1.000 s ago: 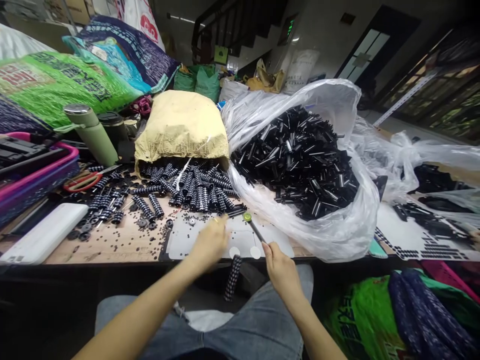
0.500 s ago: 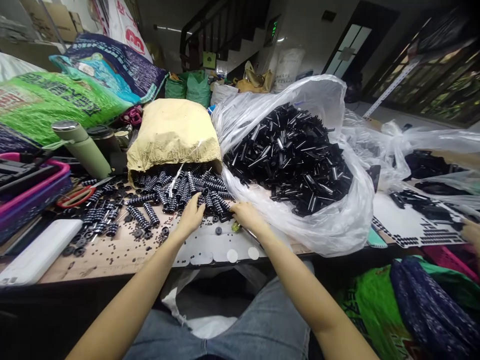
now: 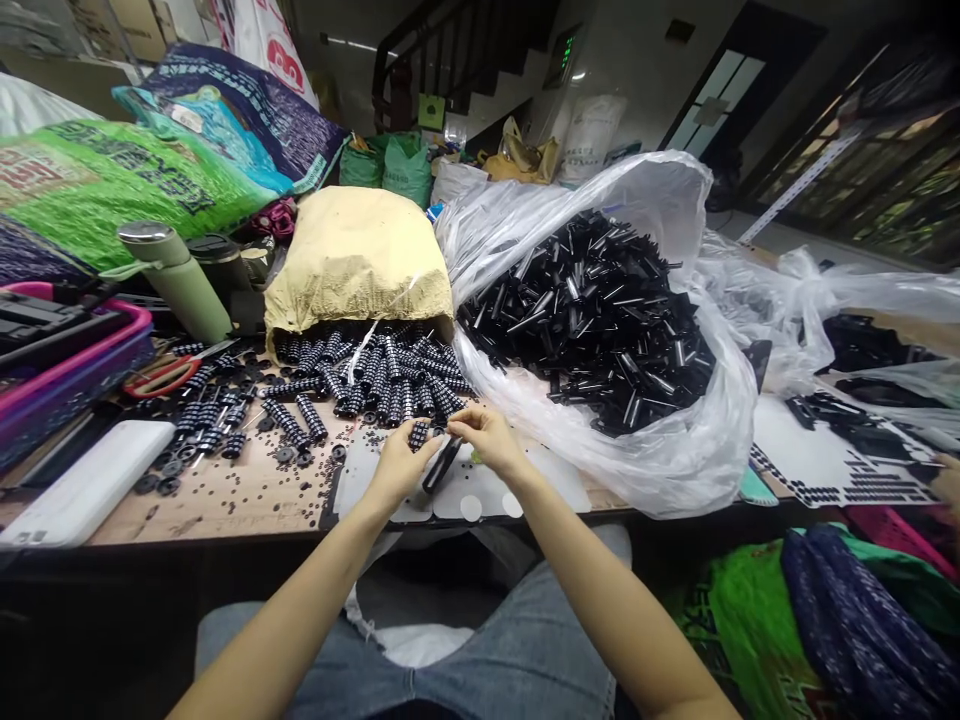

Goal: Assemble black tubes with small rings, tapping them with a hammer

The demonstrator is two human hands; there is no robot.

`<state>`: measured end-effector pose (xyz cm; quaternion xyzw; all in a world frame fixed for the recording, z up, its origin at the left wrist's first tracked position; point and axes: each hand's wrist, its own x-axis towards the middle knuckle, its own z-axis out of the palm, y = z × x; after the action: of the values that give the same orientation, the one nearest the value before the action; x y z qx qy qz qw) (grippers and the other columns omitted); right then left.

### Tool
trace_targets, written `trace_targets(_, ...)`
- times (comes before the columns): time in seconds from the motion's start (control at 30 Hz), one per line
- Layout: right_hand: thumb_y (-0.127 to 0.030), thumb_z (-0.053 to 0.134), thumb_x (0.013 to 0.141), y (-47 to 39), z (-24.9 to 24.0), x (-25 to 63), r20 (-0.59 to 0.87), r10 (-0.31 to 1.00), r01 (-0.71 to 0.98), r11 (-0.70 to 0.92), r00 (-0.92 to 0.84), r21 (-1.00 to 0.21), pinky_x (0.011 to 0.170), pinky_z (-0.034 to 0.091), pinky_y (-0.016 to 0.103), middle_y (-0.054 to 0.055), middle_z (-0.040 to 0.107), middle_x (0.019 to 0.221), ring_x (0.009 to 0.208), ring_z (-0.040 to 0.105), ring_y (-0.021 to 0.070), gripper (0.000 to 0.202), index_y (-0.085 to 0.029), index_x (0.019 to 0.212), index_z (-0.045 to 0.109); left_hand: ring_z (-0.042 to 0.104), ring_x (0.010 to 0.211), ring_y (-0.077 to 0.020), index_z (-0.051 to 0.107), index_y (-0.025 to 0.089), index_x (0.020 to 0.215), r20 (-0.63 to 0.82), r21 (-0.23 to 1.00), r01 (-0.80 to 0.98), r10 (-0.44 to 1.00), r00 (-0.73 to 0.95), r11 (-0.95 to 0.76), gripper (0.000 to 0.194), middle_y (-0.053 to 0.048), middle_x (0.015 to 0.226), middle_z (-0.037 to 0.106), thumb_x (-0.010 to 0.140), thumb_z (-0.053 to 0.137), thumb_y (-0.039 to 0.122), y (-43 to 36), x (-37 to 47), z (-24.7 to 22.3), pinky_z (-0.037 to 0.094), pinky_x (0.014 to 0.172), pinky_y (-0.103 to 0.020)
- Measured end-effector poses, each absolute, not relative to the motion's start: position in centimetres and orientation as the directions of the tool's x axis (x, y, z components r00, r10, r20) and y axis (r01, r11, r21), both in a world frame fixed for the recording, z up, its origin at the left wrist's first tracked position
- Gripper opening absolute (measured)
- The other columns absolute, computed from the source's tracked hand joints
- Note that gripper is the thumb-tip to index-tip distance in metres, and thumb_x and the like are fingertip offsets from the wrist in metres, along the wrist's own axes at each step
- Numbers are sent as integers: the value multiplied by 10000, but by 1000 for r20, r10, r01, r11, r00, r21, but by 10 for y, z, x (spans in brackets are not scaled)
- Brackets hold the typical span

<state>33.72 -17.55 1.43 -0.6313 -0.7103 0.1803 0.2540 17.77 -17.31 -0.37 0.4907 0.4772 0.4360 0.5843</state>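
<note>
My left hand (image 3: 401,462) is closed around a black roller with pale checkered bands (image 3: 418,434). Just beside it, the fingers of my right hand (image 3: 486,438) are pinched at the upper end of a glossy black handle (image 3: 442,466), which slants down toward me. The two hands nearly meet above a grey-white mat (image 3: 360,490). Behind them, a heap of similar banded rollers (image 3: 375,375) spills from the mouth of a yellow sack (image 3: 360,250). Glossy black plastic pieces (image 3: 592,310) fill a clear plastic bag (image 3: 731,440) on the right.
At left lie red-handled scissors (image 3: 161,378), a white box-like object (image 3: 94,480), a pink basket (image 3: 112,350) and a green flask (image 3: 176,280). Small black rings dot the tabletop (image 3: 247,510). Another person's hand (image 3: 949,480) shows at the far right edge.
Both hands have drawn back from the roller heap toward me. A roller now shows in my left hand and a black handle at my right fingers. The view has shifted slightly.
</note>
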Motion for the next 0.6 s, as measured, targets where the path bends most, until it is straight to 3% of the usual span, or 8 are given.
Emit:
trace_targets(0.17,-272,435,823,-213,2,328,233,970,763,97,72,-639,664,460,251,38,647,830,744,600,143,185,-175,861,588,574,859,-204,572,150,943,98,922,367,992,83,-122,305,-76,906,625,734,525,368,-175,166,-18,424,775,-327)
trace_targets(0.27,-262,455,811,-232,-5,327,274,951,730,84,145,-678,672,463,270,46,633,841,749,590,157,175,-183,911,576,560,904,-222,569,146,940,184,805,542,970,157,-240,285,-103,948,611,768,490,360,-184,168,-26,414,791,-330)
trace_targets(0.37,-238,423,820,-241,-8,326,287,938,696,74,196,-715,669,472,274,51,623,855,753,583,154,193,-183,944,560,571,850,-237,581,131,871,140,698,663,960,242,-269,279,-125,881,613,780,477,373,-192,185,-32,422,738,-329)
trace_targets(0.47,-200,484,756,-238,-3,333,275,961,764,200,-31,-613,848,426,335,78,571,1063,997,519,189,319,-187,1073,520,579,797,-245,585,124,840,30,645,727,959,283,-235,292,-128,833,619,760,505,393,-192,203,-35,421,685,-323)
trace_targets(0.53,-257,617,650,-230,1,340,177,953,810,304,-247,-502,972,316,404,100,416,1282,1194,356,244,617,-197,1228,410,578,795,-243,585,125,856,13,624,741,952,305,-246,296,-126,838,619,754,517,395,-190,209,-35,419,682,-318)
trace_targets(0.6,-363,721,519,-219,2,347,41,934,844,339,-355,-416,1013,231,452,119,267,1383,1271,217,291,916,-195,1312,295,573,802,-240,582,122,884,35,602,746,942,334,-286,300,-123,843,614,766,506,388,-189,208,-33,419,690,-318)
